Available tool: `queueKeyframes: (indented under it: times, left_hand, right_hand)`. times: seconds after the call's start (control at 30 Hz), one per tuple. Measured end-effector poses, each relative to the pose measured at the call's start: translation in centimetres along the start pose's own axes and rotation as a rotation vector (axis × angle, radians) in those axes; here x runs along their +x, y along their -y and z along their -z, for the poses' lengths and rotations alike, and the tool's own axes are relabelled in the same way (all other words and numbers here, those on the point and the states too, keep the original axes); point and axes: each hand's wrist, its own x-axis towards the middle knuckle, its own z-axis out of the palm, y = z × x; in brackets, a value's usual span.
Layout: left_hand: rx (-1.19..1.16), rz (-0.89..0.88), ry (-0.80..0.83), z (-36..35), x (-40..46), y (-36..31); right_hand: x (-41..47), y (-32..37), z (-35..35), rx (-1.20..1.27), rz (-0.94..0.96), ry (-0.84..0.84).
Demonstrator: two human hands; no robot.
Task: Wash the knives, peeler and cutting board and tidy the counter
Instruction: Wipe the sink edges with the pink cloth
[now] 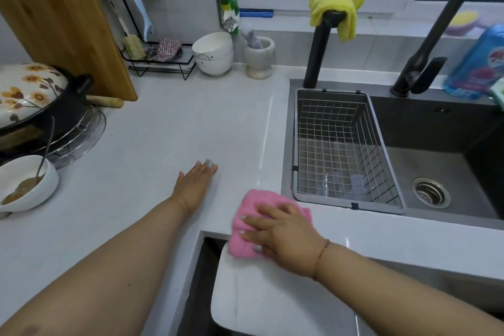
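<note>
My right hand presses a pink cloth flat on the white counter's front edge, fingers spread over it. Below the cloth a white cutting board leans in a dark gap under the counter edge. My left hand lies flat and empty on the counter, palm down, to the left of the cloth. A tall wooden cutting board stands upright at the back left. No knife shows; a light blue tool that may be a peeler hangs on the wire rack.
Grey sink at right with a wire basket, drain, black faucet and a yellow cloth. Blue detergent bottle far right. At the back: stacked white bowls, mortar. Left: flowered pot, bowl with brown sauce and spoon.
</note>
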Motion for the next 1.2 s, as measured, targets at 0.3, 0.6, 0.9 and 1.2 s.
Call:
queueKeyframes:
  times: [0.3, 0.6, 0.9, 1.2]
  left_hand:
    - [-0.019, 0.008, 0.016, 0.2, 0.3, 0.3]
    - [-0.095, 0.031, 0.041, 0.5, -1.0, -1.6]
    - [-0.244, 0.112, -0.029, 1.0, 0.6, -0.2]
    - [-0.938, 0.02, 0.299, -0.2, -1.1, -8.8]
  right_hand:
    - [1.0, -0.7, 4.5, 0.526, -0.106, -0.012]
    - [0.5, -3.9, 8.6, 0.874, -0.825, -0.288]
    - [3.3, -2.3, 8.8, 0.724, -0.959, -0.256]
    - [5.1, -4.7, 10.4, 2.38, -0.788, -0.376]
